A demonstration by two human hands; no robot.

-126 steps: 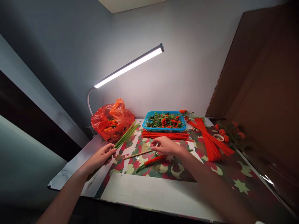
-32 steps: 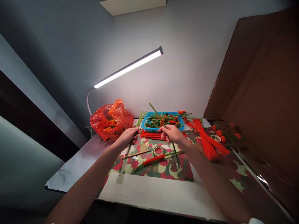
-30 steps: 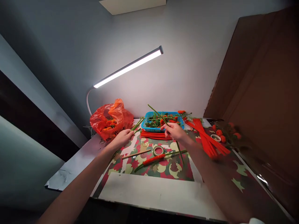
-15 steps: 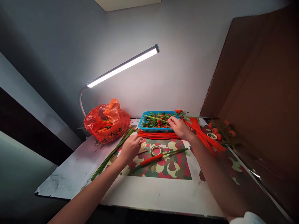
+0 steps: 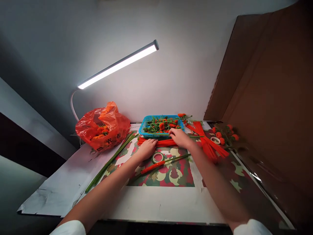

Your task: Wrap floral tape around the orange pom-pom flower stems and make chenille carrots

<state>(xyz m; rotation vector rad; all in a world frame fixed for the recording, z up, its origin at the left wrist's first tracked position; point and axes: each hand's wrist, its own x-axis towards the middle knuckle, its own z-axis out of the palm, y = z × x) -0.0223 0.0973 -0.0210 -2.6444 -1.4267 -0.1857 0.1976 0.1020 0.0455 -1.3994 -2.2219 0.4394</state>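
My left hand (image 5: pixel 146 148) lies with its fingers stretched onto the left part of a flat bundle of red pipe cleaners (image 5: pixel 160 143). My right hand (image 5: pixel 179 137) rests on the same bundle just in front of the blue basket (image 5: pixel 144 130). Its fingers are curled round a thin green stem (image 5: pixel 196 136) that sticks out to the right. A bundle of long green stems (image 5: pixel 110 160) lies loose on the table left of my left arm. Just below my hands are a tape roll (image 5: pixel 158 158) and a stem partly wrapped in red (image 5: pixel 151 167).
The basket holds red-orange pom-pom flowers on green stems. An orange plastic bag (image 5: pixel 102 125) sits at the back left under a bar lamp (image 5: pixel 117 65). More red pipe cleaners (image 5: pixel 206 142), a second tape roll (image 5: pixel 215 140) and orange pom-poms (image 5: pixel 221 133) lie right, by a cardboard sheet (image 5: pixel 264 81).
My left hand laid the green stem bundle down on the table and moved right onto the red pipe cleaners. My right hand carried a single green stem from mid-air down to the basket's front.
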